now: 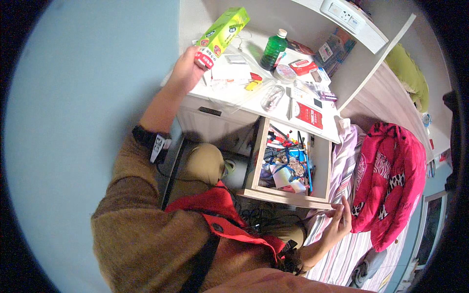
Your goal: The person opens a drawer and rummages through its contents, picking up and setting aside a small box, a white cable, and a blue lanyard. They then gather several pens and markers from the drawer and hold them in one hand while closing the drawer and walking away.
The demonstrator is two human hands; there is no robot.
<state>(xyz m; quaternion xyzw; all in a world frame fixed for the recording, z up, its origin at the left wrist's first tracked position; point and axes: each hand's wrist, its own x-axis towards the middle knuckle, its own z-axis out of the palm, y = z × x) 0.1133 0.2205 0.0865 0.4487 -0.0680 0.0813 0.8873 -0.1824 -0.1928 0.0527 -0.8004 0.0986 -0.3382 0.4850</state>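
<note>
My left hand [186, 71] grips the lower end of a tilted green and red printed cardboard box [223, 33], raised above the left side of the white desktop [205, 89]. Below the desktop, a wooden drawer [289, 199] is pulled out. It holds a jumble of pens, cords, papers and small items [289, 161]. My right hand [335, 225] is by the drawer's front right corner, its fingertips at or very near the edge. A thin pale sliver shows by its fingers; whether it is held cannot be made out.
On the desk are a green plastic bottle [274, 49], a round tin [285, 73], a clear oval case [273, 98], a red and white packet [307, 115] and a yellow-red item [254, 81]. A bed with striped sheet [322, 267] and pink cushion [399, 183] adjoins the drawer's right side.
</note>
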